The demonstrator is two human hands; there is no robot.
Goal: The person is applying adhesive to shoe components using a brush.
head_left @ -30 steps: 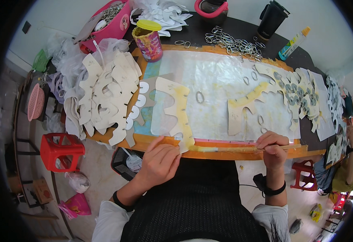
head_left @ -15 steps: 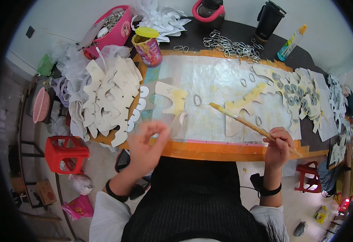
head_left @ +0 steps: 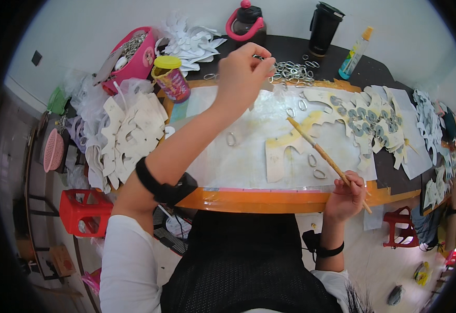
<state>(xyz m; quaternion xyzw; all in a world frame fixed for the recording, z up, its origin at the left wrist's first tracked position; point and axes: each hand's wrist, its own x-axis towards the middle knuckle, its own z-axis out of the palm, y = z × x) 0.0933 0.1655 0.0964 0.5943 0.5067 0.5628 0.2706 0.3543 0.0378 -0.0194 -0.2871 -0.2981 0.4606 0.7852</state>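
My left hand (head_left: pixel 244 75) is raised over the back of the white work sheet (head_left: pixel 223 167), close to a pile of metal oval rings (head_left: pixel 296 73). Its thumb and forefinger are pinched together; a pale edge shows below them, too hidden to name. In my right hand (head_left: pixel 346 195), near the front edge, is a wooden-handled brush (head_left: pixel 322 154), its tip pointing away to the left. Under the tip lies a cream cut-out piece (head_left: pixel 277 161) with yellow smears. Several loose oval rings (head_left: pixel 231 139) rest on the sheet.
At left lies a heap of cream cut-outs (head_left: pixel 134 125), with a yellow-lidded tub (head_left: pixel 171 81) and a pink basket (head_left: pixel 134 57) behind. A black tumbler (head_left: pixel 325 28) and a spray bottle (head_left: pixel 356 55) stand at the back. Pieces with grey discs (head_left: pixel 366 115) lie right.
My left hand has swung forward and right from the front of the sheet toward the ring pile, its forearm now crossing the sheet. My right hand still grips the brush. The view has shifted.
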